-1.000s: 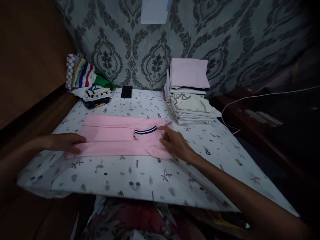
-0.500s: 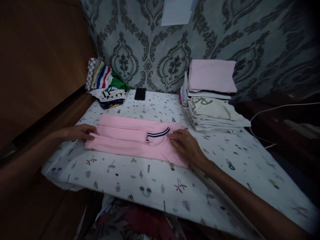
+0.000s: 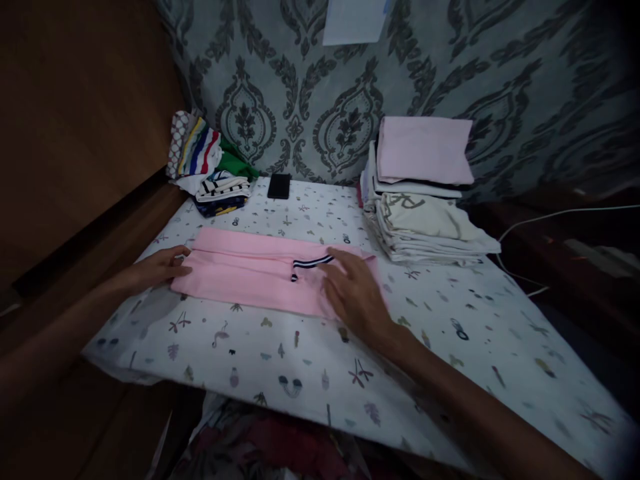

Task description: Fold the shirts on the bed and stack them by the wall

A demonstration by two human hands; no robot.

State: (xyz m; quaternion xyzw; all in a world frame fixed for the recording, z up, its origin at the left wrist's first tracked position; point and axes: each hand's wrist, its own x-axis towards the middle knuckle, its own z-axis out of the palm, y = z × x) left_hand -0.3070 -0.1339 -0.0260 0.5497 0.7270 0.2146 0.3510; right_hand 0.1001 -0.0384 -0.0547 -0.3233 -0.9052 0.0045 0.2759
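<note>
A folded pink shirt [image 3: 240, 283] lies lengthwise on the patterned white sheet, its neckline trimmed with a navy-and-white striped band [image 3: 313, 262]. At the shirt's left end is my left hand [image 3: 160, 268], thumb and forefinger apart and touching the edge of the cloth. My right hand [image 3: 357, 293] is spread over the right part of the shirt, beside the neckline. Its fingers are apart and hold nothing; they cover part of the band and of the cloth. Whether the fingertips press on the fabric I cannot tell.
A stack of folded clothes [image 3: 425, 217] stands at the back right, a smaller pile [image 3: 223, 187] at the back left. Between them lies a flat black object [image 3: 279, 187]. The patterned wall [image 3: 295, 87] rises behind, and a white cable [image 3: 565, 212] hangs at right.
My right hand has shifted left over the neckline and its fingers have spread. My left hand has loosened its pinch on the left edge, and the cloth there lies flatter.
</note>
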